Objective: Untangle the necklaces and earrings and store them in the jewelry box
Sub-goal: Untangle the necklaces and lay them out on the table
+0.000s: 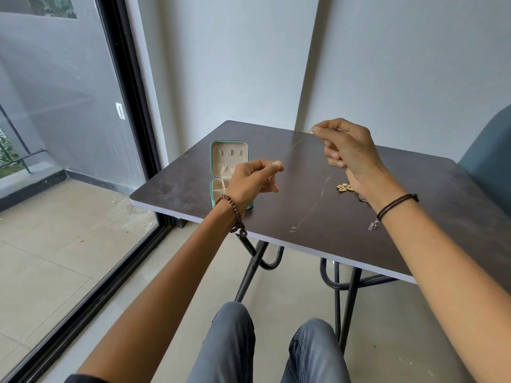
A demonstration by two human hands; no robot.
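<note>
Where the necklace [294,147] is, head view: stretched as a thin chain between both hands above the worktop [414,205], probably drawn straight to check for knots; a faint length trails toward 6 o'clock.
Left hand [254,176]: fingers [269,167] curled, thumb and forefinger pinching the chain's lower end.
Right hand [348,150]: raised at 1 o'clock of the left, pinching the upper end.
Jewelry box [221,158]: open at 10 o'clock on the worktop, seemingly ready for storing.
Gold pieces [344,187]: heaped beneath the right wrist, not yet sorted.

The open teal jewelry box [228,158] is partly hidden by the left hand [249,178], the gold flower-shaped earrings [344,187] by the right hand [348,150]; the thin chain [296,146] is barely discernible.
</note>
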